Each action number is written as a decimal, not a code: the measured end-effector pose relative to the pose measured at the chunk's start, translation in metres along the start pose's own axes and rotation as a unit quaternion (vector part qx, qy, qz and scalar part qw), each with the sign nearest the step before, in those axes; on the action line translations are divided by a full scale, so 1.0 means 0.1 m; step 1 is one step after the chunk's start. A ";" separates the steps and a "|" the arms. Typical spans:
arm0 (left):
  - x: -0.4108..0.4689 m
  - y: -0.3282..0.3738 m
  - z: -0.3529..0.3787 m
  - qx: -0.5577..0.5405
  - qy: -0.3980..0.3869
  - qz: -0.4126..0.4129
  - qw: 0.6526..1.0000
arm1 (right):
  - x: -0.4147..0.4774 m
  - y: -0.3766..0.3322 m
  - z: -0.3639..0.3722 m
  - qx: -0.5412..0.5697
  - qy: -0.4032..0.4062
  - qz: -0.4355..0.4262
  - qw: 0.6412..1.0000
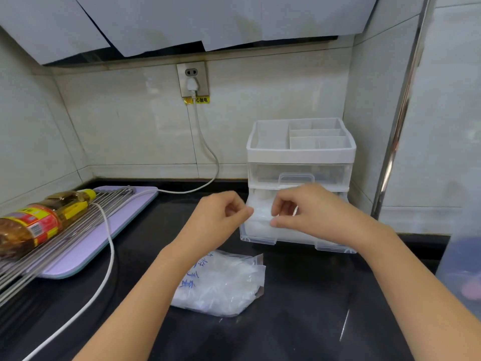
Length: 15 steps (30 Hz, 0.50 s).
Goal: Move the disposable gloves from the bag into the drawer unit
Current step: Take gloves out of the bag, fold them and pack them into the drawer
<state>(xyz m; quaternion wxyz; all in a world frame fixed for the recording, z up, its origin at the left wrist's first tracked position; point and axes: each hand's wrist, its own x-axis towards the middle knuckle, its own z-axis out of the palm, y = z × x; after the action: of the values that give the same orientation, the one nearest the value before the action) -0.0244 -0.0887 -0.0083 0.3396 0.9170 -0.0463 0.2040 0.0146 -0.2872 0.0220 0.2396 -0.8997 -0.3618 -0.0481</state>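
Observation:
A clear plastic drawer unit point(300, 152) stands against the back wall on the black counter. Its lower drawer point(260, 238) is pulled out and holds pale, crumpled disposable gloves point(261, 225). Above that open drawer, my left hand point(221, 217) and my right hand point(304, 209) each pinch one end of a thin translucent glove point(261, 213) stretched between them. The upper drawer is closed. A clear bag of gloves point(223, 282) with blue writing lies flat on the counter in front of the unit, below my hands.
A lilac cutting board point(99, 238) with a metal rack and a lying oil bottle point(36, 222) sits at the left. A white power cord point(109, 256) runs from the wall socket across the counter. A steel pole point(398, 126) stands right of the unit.

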 end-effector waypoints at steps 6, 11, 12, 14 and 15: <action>-0.32 -0.34 0.13 0.019 -0.021 -0.008 1.000 | -0.03 -0.24 0.40 -0.065 -0.159 -0.061 0.983; -0.38 -0.50 0.26 0.080 -0.074 0.032 0.994 | 0.03 -0.19 0.70 -0.093 -0.175 -0.081 0.977; -0.38 -0.53 0.27 0.089 -0.086 0.030 0.992 | 0.05 -0.17 0.70 -0.092 -0.167 -0.081 0.978; -0.40 -0.58 0.28 0.091 -0.096 0.018 0.991 | 0.09 -0.13 0.66 -0.075 -0.156 -0.071 0.982; -0.41 -0.60 0.27 0.086 -0.096 0.008 0.992 | 0.09 -0.12 0.62 -0.060 -0.154 -0.066 0.984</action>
<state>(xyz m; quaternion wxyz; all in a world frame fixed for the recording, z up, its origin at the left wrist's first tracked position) -0.0391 -0.0627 -0.0797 0.2521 0.9577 -0.0687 0.1210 0.0080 -0.2450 -0.0255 0.1229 -0.8833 -0.4492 0.0534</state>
